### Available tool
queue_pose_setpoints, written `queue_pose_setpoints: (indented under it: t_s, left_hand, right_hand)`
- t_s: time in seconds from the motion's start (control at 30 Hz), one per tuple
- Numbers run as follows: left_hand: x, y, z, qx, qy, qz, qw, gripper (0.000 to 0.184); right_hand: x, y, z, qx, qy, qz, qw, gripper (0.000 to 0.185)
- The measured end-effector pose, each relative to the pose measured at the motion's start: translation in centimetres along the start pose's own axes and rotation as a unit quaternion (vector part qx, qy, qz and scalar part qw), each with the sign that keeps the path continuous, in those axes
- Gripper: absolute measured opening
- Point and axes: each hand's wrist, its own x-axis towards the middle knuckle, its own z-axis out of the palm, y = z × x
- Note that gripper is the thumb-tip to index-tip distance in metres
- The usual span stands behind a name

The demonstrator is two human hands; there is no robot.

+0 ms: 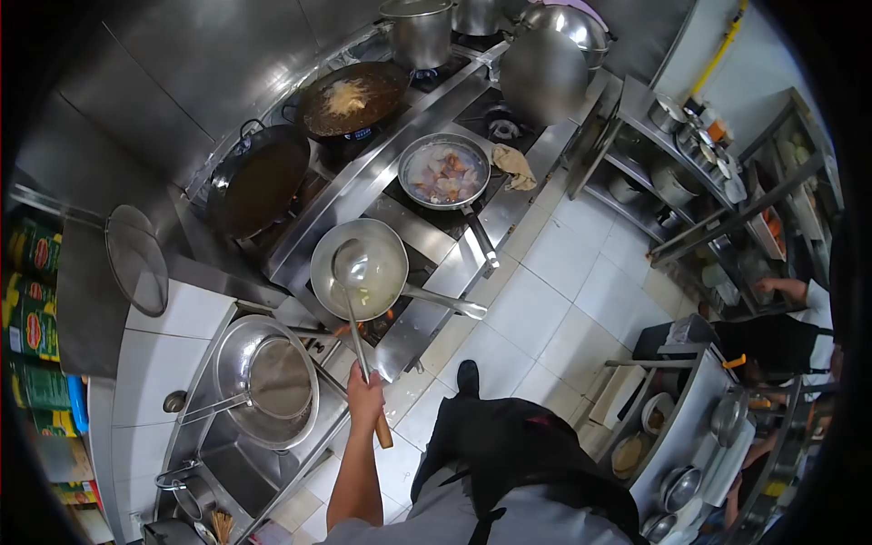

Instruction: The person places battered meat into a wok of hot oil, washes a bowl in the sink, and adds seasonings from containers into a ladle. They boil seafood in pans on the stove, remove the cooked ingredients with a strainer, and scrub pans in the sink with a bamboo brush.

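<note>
My left hand (366, 400) is closed around the handle of a long ladle (355, 331) whose end is wooden. The ladle's round bowl dips into a deep steel pan (392, 300) on the near burner. Pale liquid and a few small yellowish pieces show inside that pan, and an orange flame glows under its edge. The pan's metal handle (445, 302) points right, with no hand on it. Behind it, a frying pan (406, 186) holds browned pieces in bubbling liquid. My right hand is not in view.
Two dark woks (259, 182) of oil stand along the back; pale food fries in one. A folded cloth (514, 167) lies beside the frying pan. A strainer (280, 377) rests over a steel bowl (221, 363) by the sink (238, 477). Another person (790, 300) stands at the right.
</note>
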Motion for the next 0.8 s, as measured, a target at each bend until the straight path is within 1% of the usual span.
queue_pose_setpoints:
  t_s: [0.03, 0.07, 0.1, 0.13, 0.17, 0.2, 0.23, 0.27, 0.33, 0.37, 0.4, 0.43, 0.47, 0.53, 0.57, 0.63, 0.67, 0.7, 0.77, 0.8]
  left_hand:
    - [0.7, -1.1, 0.0, 0.003, 0.001, -0.002, 1.000, 0.044]
    - [1.4, -2.2, 0.0, 0.104, 0.103, 0.143, 0.979, 0.044]
    - [1.8, -2.7, -0.1, 0.204, 0.199, 0.280, 0.917, 0.044]
    - [2.3, -3.2, 0.0, 0.089, 0.125, 0.181, 0.971, 0.033]
    - [2.1, -2.3, -0.2, 0.098, 0.129, 0.176, 0.971, 0.033]
    - [1.7, -1.5, 0.0, -0.043, 0.046, 0.039, 0.997, 0.025]
    - [1.2, -0.5, 0.3, -0.184, -0.035, -0.102, 0.977, 0.017]
    - [0.7, 0.4, 0.6, -0.232, -0.062, -0.124, 0.963, 0.008]
    - [-0.3, 2.3, 0.6, -0.202, -0.054, -0.142, 0.968, 0.012]
    - [-0.8, 3.0, 0.8, -0.181, -0.058, -0.151, 0.970, 0.016]
    - [-1.1, 2.9, 1.3, -0.104, -0.017, -0.100, 0.989, 0.027]
    - [-0.6, 0.8, 1.8, -0.099, -0.016, -0.103, 0.990, 0.027]
    - [0.4, -2.5, 2.2, 0.009, 0.058, -0.015, 0.998, 0.033]
    - [-1.1, 1.6, 2.0, 0.001, 0.082, -0.034, 0.996, 0.039]
    - [-1.9, 2.8, 1.6, 0.004, 0.085, -0.038, 0.996, 0.039]
    - [-3.0, 4.3, 0.9, -0.066, 0.041, -0.106, 0.991, 0.041]
    - [-4.2, 6.4, 0.7, -0.056, 0.051, -0.099, 0.992, 0.046]
    - [-5.0, 7.8, 0.2, -0.053, 0.053, -0.105, 0.992, 0.046]
    - [-6.5, 9.4, -0.9, -0.084, -0.011, -0.133, 0.987, 0.044]
    - [-7.0, 8.7, -1.0, -0.055, -0.014, -0.144, 0.988, 0.047]
  right_hand:
    - [0.3, -0.5, 0.2, -0.004, -0.004, 0.010, 1.000, 0.020]
    - [0.5, -1.1, 0.2, -0.010, -0.010, 0.018, 1.000, 0.020]
    - [1.0, -1.7, 0.3, -0.017, -0.017, 0.028, 0.999, 0.020]
    - [1.6, -2.4, 0.4, -0.024, -0.025, 0.034, 0.999, 0.020]
    - [2.2, -3.3, 0.5, -0.032, -0.036, 0.040, 0.998, 0.020]
    - [2.9, -4.4, 0.6, -0.038, -0.049, 0.043, 0.997, 0.020]
    - [3.8, -5.9, 0.7, -0.043, -0.065, 0.043, 0.996, 0.020]
    - [5.0, -7.9, 0.9, -0.041, -0.091, 0.038, 0.994, 0.020]
    - [7.6, -13.1, 1.7, -0.041, -0.135, 0.022, 0.990, 0.020]
    - [8.7, -15.5, 2.8, -0.053, -0.085, -0.017, 0.995, 0.022]
    - [9.6, -17.4, 3.6, -0.064, -0.034, -0.055, 0.996, 0.026]
    - [10.2, -19.6, 4.1, -0.094, -0.041, -0.081, 0.992, 0.027]
    - [10.9, -21.7, 4.5, -0.123, -0.047, -0.106, 0.986, 0.028]
    - [12.3, -24.9, 5.5, -0.121, -0.073, -0.119, 0.983, 0.028]
    - [12.5, -26.5, 6.2, -0.124, -0.076, -0.114, 0.983, 0.028]
    - [12.3, -28.8, 7.4, -0.127, -0.079, -0.118, 0.982, 0.026]
    - [12.4, -29.6, 7.8, -0.130, -0.080, -0.113, 0.982, 0.026]
    - [12.6, -30.2, 8.1, -0.126, -0.088, -0.120, 0.981, 0.026]
    - [13.0, -30.6, 8.0, -0.128, -0.098, -0.121, 0.979, 0.025]
    - [13.2, -30.8, 8.1, -0.140, -0.101, -0.108, 0.979, 0.025]
